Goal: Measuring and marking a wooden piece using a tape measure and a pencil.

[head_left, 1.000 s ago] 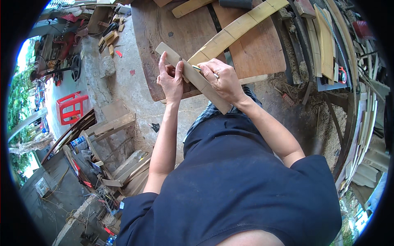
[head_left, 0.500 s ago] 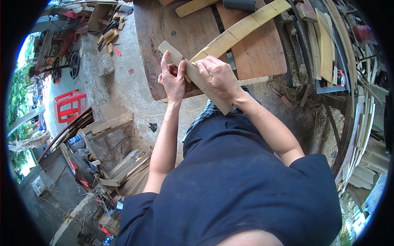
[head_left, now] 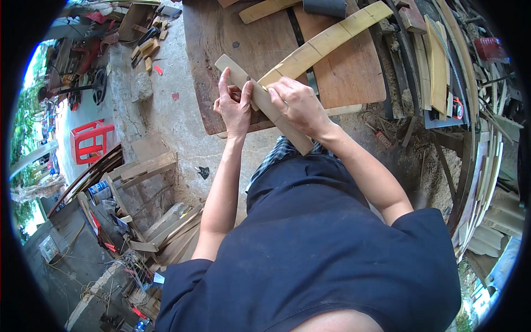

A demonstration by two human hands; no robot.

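Note:
A flat grey-brown wooden strip point(head_left: 291, 134) lies slantwise over the near edge of a wooden tabletop point(head_left: 210, 52), its lower end close to my waist. My left hand point(head_left: 234, 113) grips its upper part, thumb on the face and index finger stretched along the side. Against the strip's right edge, my right hand point(head_left: 301, 108) is closed, fingertips pinched together. Whatever it pinches is mostly hidden; only a small pale bit shows at the fingertips. Just beyond, a curved yellowish wooden slat point(head_left: 326, 47) with dark cross lines runs to the upper right.
Another yellowish slat point(head_left: 265, 10) and a dark grey cylinder point(head_left: 324, 6) are at the table's far side. Long boards point(head_left: 437, 66) crowd the right. A red plastic stool point(head_left: 91, 142) stands at left, above a heap of scrap wood point(head_left: 146, 169). Small wood blocks point(head_left: 148, 48) lie upper left.
My right hand has rolled slightly, its fingers more curled at the strip's edge. My left hand keeps its grip, and the strip has barely shifted.

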